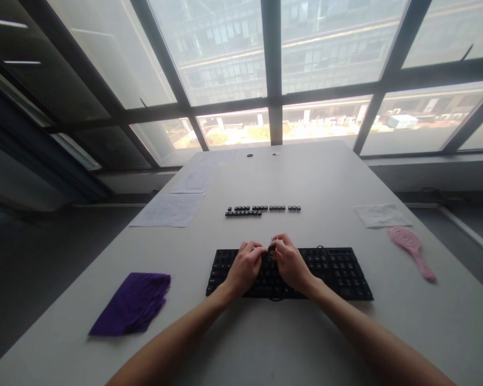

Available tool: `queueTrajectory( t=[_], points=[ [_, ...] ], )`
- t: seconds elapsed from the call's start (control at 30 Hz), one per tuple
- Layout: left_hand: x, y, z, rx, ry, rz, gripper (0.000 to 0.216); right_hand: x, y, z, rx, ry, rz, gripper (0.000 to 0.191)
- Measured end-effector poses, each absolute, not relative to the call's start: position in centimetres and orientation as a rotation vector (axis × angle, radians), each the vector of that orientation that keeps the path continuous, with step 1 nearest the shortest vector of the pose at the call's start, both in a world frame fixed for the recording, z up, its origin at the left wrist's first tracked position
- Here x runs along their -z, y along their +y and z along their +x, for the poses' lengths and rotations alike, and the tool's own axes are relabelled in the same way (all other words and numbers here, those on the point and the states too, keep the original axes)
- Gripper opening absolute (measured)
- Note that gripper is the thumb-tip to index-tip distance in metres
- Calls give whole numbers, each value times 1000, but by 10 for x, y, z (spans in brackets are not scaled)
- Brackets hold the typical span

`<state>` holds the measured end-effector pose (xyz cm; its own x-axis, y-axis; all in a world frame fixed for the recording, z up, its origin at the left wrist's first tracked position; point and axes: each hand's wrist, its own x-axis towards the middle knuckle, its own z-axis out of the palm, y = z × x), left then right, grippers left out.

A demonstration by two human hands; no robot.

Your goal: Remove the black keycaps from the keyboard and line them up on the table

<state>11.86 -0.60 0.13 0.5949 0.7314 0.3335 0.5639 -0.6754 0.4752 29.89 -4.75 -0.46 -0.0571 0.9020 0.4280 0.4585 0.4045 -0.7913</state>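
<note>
A black keyboard [334, 271] lies flat across the near part of the table, with my hands over its left and middle keys. Between my fingertips, just above its back edge, is a small black keycap [271, 248]. My right hand [290, 262] pinches the keycap, and a thin, light bit shows by its fingers, too small to name. Closed beside it, my left hand [244, 265] brings its fingertips against or very near the same keycap; the exact contact is hidden. Beyond the keyboard, loose black keycaps [243, 213] stand in two rows.
A folded purple cloth [131, 303] lies to the left. Printed papers [169, 209] run along the left edge. At the right are a white tissue [381, 215] and a pink hairbrush [411, 249]. Large windows stand behind the white table [314, 179].
</note>
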Motion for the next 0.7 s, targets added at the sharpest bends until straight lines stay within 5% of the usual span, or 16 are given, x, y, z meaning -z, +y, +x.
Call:
queueTrajectory(
  t=[0.33,0.7],
  points=[
    [-21,-5,131,-571,854,2395,27,15,-50,298,-396,-1885,-1183,23],
    [-9,-6,131,-658,936,2334,9,6,-50,304,-643,-1567,-1246,20]
  ],
)
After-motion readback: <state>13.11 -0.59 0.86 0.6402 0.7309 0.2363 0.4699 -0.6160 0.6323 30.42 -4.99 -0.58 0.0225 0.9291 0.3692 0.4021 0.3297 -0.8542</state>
